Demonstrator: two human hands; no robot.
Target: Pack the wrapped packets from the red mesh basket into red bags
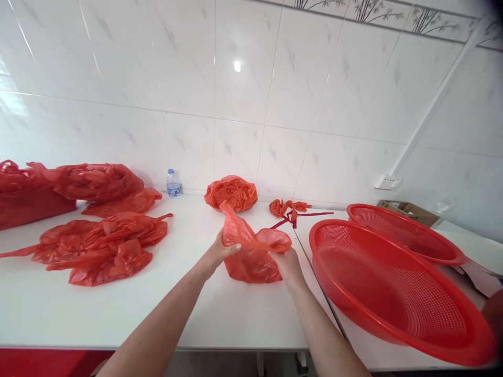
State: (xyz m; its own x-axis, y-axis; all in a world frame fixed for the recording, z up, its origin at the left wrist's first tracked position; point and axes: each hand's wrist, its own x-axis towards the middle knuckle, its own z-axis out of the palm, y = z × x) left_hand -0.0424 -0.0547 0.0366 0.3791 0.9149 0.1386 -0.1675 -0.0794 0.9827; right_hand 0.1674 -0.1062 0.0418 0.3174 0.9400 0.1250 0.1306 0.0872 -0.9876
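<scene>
A thin red plastic bag (pixel 251 264) hangs between my hands, its lower part at the white tabletop. At its left edge my left hand (pixel 226 248) is closed on the film, the thumb lying over it. My right hand (pixel 286 261) grips the bag's right side near the top, with most of its fingers hidden by the plastic. One handle of the bag stands up toward the wall. Just behind it sits a rounded bundle of red bags (pixel 231 193). I cannot make out whether anything is inside the held bag.
Crumpled red bags (pixel 113 243) lie at the left, with fuller red bags (pixel 98 180) behind them. A water bottle (pixel 173 184) stands by the wall. Small red scraps (pixel 280 207) and dark red strips (pixel 293 215) lie right of centre. Two red plastic baskets (pixel 369 283) occupy the right side.
</scene>
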